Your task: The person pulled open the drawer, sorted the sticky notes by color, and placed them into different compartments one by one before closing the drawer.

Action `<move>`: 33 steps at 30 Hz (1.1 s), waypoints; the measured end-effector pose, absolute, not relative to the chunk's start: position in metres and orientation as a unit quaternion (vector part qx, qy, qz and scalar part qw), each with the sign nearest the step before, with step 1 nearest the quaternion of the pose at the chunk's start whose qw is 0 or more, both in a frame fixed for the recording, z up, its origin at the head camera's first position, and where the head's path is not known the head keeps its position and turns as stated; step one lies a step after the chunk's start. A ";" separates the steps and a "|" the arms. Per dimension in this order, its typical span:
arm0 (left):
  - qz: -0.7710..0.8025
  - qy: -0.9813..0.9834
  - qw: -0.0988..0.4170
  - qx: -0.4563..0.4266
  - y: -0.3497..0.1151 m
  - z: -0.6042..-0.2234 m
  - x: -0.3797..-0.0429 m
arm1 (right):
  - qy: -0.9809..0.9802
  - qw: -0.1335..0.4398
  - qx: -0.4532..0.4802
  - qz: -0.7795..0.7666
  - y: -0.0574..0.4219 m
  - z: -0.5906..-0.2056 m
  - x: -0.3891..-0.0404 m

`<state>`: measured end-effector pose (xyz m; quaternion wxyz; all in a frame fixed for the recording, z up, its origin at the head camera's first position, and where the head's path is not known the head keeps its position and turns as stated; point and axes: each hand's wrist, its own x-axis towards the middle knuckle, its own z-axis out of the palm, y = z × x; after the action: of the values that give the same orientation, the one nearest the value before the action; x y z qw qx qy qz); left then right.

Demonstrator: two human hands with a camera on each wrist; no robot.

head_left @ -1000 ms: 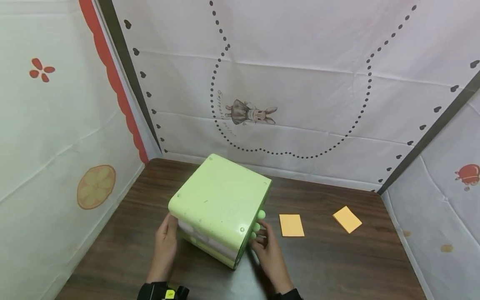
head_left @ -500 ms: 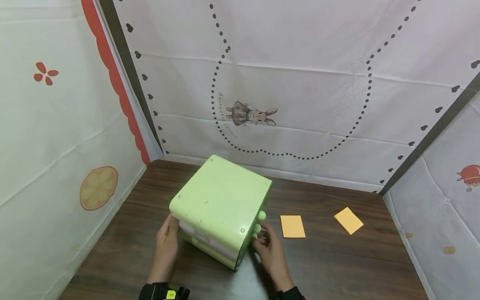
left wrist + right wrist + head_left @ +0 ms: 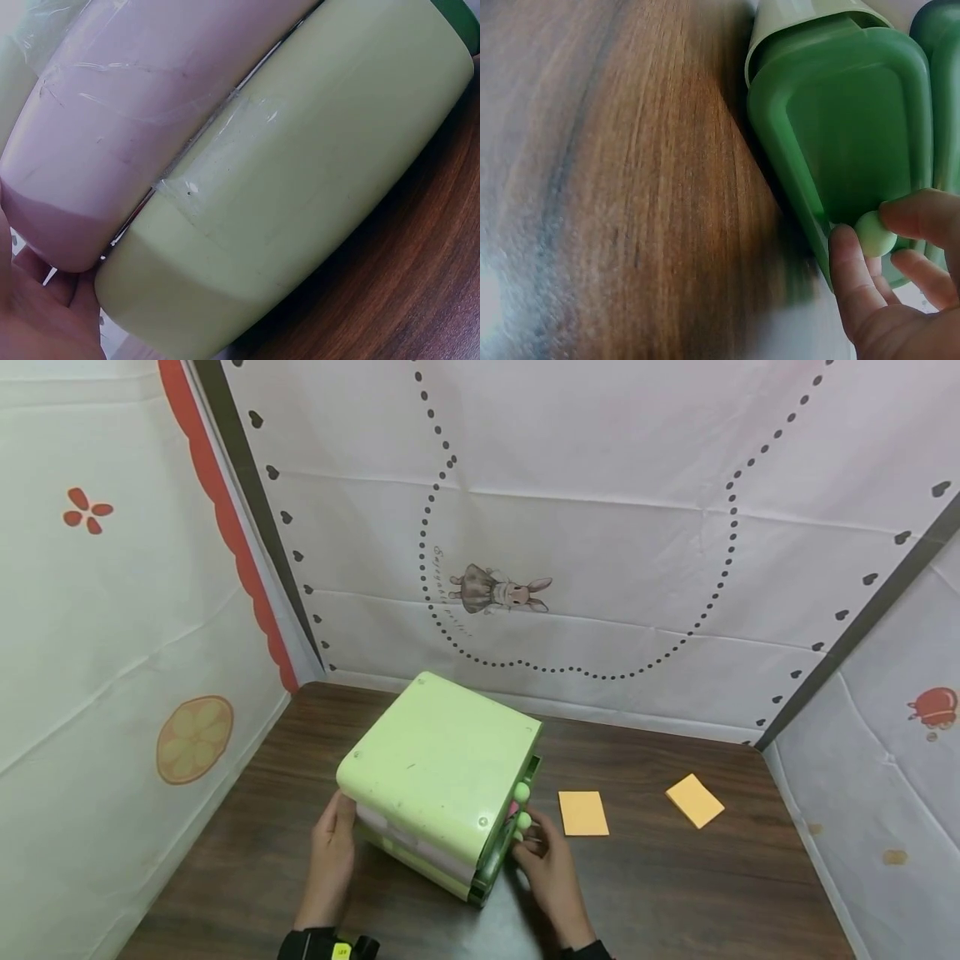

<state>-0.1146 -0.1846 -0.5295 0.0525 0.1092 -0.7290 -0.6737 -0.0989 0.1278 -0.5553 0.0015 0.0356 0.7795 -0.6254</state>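
A light-green mini drawer cabinet (image 3: 442, 768) stands angled on the table, its drawer fronts facing right. At its near left corner my left hand (image 3: 332, 852) holds the body, fingers reaching behind the end in the left wrist view, where a lilac drawer-level band (image 3: 127, 127) shows beside the green one. My right hand (image 3: 551, 868) pinches a round pale-green knob (image 3: 875, 236) between thumb and fingers. That knob sits on the lowest dark-green drawer (image 3: 847, 135), which stands slightly out of its shell. A small pink patch (image 3: 513, 808) shows between the knobs; its kind is unclear.
Two orange-yellow paper pads lie right of the cabinet: a nearer pad (image 3: 583, 813) and a farther, turned pad (image 3: 695, 801). Printed white cloth walls (image 3: 600, 560) enclose the dark wooden table (image 3: 675, 893) at the back and both sides.
The right hand has moved slightly right with the knob, and the drawer has come partly out of the cabinet. A pink patch has come into sight. The left hand stays put.
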 end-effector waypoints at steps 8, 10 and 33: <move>-0.678 -0.725 0.048 0.107 -0.184 -0.532 -0.115 | 0.765 -0.027 0.035 -0.642 0.121 -0.553 -0.100; -0.678 -0.727 0.056 0.099 -0.183 -0.533 -0.115 | 0.774 -0.032 0.022 -0.632 0.122 -0.554 -0.100; -0.673 -0.731 0.062 0.098 -0.183 -0.530 -0.114 | 0.738 -0.045 0.113 -0.664 0.142 -0.564 -0.091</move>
<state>-0.1138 -0.1827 -0.5296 0.0625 0.0977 -0.7305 -0.6730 -0.0914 0.1416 -0.5645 -0.0454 0.1130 0.7375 -0.6642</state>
